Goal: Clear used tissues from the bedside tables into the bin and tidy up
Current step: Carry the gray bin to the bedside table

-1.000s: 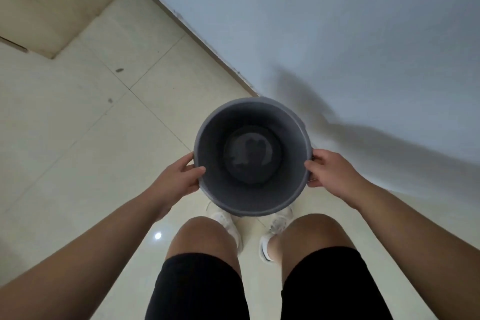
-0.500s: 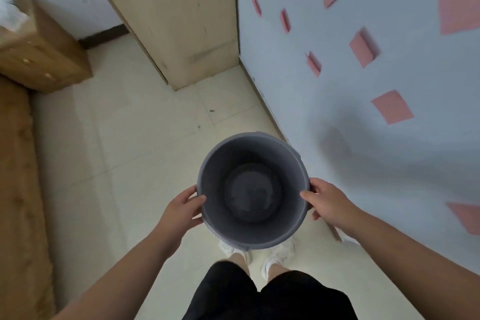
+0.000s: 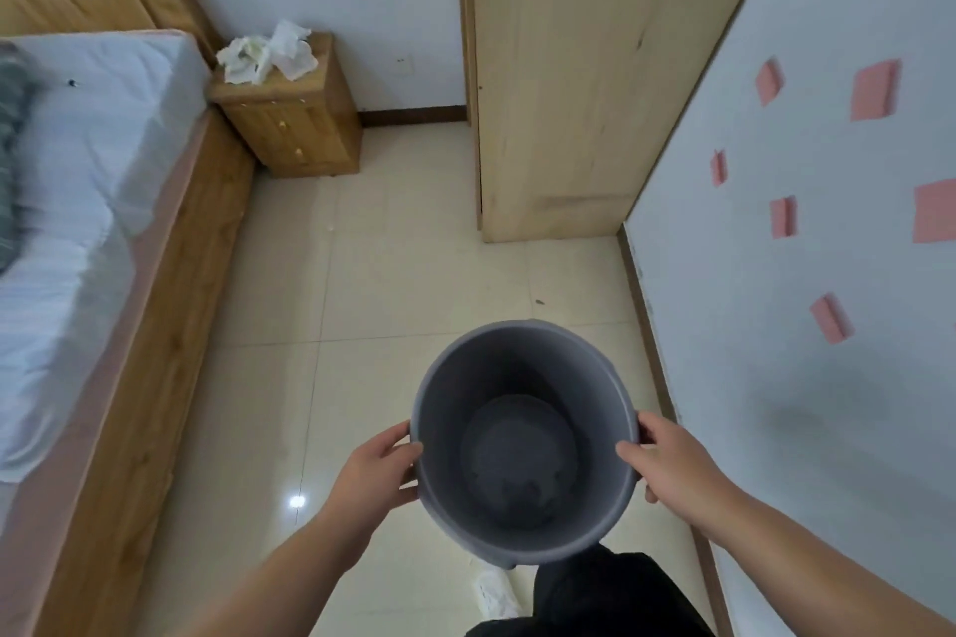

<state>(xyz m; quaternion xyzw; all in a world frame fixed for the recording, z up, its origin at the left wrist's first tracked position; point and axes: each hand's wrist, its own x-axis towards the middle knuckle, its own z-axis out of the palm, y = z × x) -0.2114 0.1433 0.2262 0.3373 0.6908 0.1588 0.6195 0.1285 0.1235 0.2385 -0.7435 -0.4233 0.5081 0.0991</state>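
I carry a round grey bin [image 3: 522,357], empty inside, in front of me above the floor. My left hand [image 3: 380,468] grips its left rim with the thumb over the edge. My right hand [image 3: 667,460] grips the right rim the same way. Far ahead at the upper left a wooden bedside table [image 3: 300,124] stands beside the bed. A heap of crumpled white tissues [image 3: 269,52] lies on its top.
A bed [image 3: 77,160] with white sheets and a wooden frame runs along the left. A tall wooden wardrobe [image 3: 564,83] stands ahead on the right. A pale wall with pink notes [image 3: 874,91] lines the right side. Tiled floor [image 3: 362,285] lies between them.
The view has lifted from the floor and wall corner to the room, bringing the bed, bedside table and tissues into sight. Both hands keep the same grip on the bin.
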